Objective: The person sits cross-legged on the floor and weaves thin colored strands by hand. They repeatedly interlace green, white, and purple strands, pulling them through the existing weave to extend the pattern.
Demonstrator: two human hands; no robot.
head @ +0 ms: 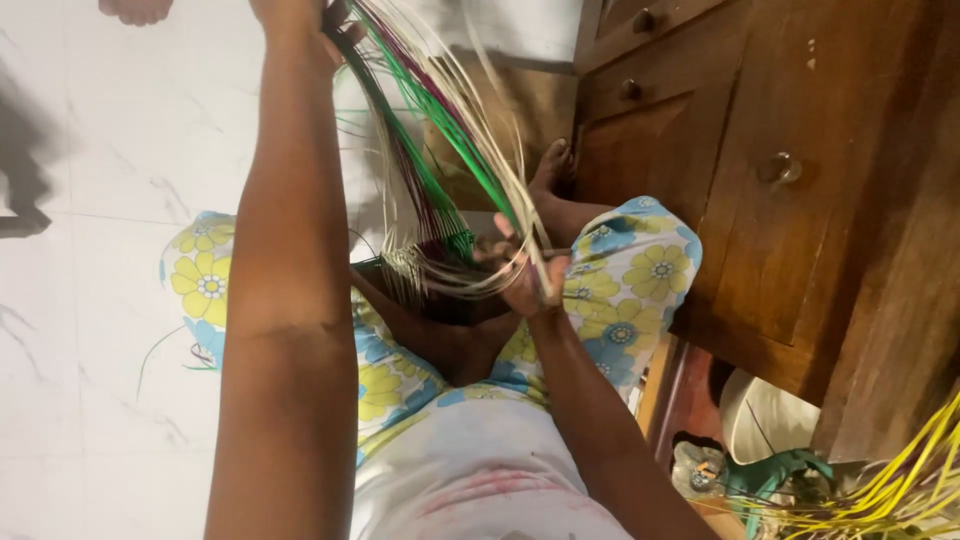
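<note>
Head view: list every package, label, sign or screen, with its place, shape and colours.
None in view. Only bare things show: coloured weaving strips held by the left hand and right hand, a brown wooden cabinet, and a white tub lower right.

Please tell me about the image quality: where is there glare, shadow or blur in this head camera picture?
Head view: the white floor is bright and almost washed out, with a dark shadow at its left edge; the raised left hand is cut by the top edge; the strips are streaked by blur, the right hand slightly soft; the wooden cabinet is dim but sharp.
</note>
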